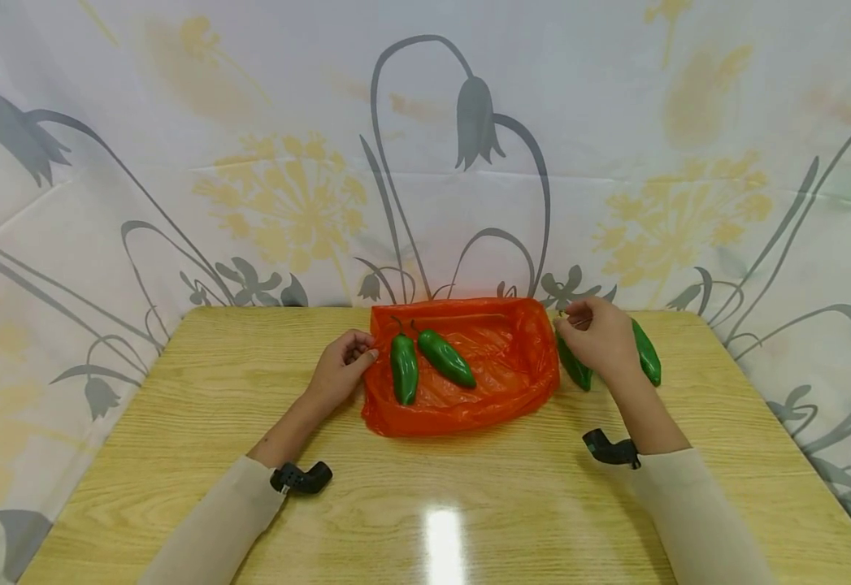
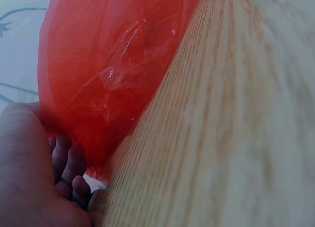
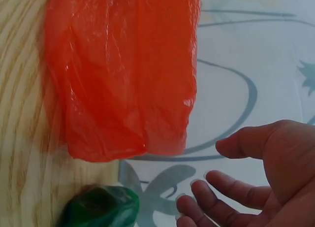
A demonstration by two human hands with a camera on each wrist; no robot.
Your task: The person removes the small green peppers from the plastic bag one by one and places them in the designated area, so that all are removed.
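Observation:
An orange-red plastic bag (image 1: pixel 479 416) lies on the table with its mouth spread open. Two green peppers (image 1: pixel 405 370) with thin dark stems rest in it, side by side. At the bag's left edge, my left hand (image 1: pixel 339 370) pinches the plastic; in the left wrist view the thumb tip is hidden by the bag (image 2: pixel 108 64). My right hand (image 1: pixel 601 340) hovers just past the bag's right side, above a green pepper (image 1: pixel 575 366). Its thumb and fingers are apart with nothing between them in the right wrist view. Another green pepper (image 1: pixel 647 353) lies further right, partly hidden by this hand.
The wooden table (image 1: pixel 396 504) reaches back to a pale flower-printed cloth (image 1: pixel 425 162) that hangs behind it and down both sides. Black wrist cameras (image 1: pixel 301 478) sit on both sleeves.

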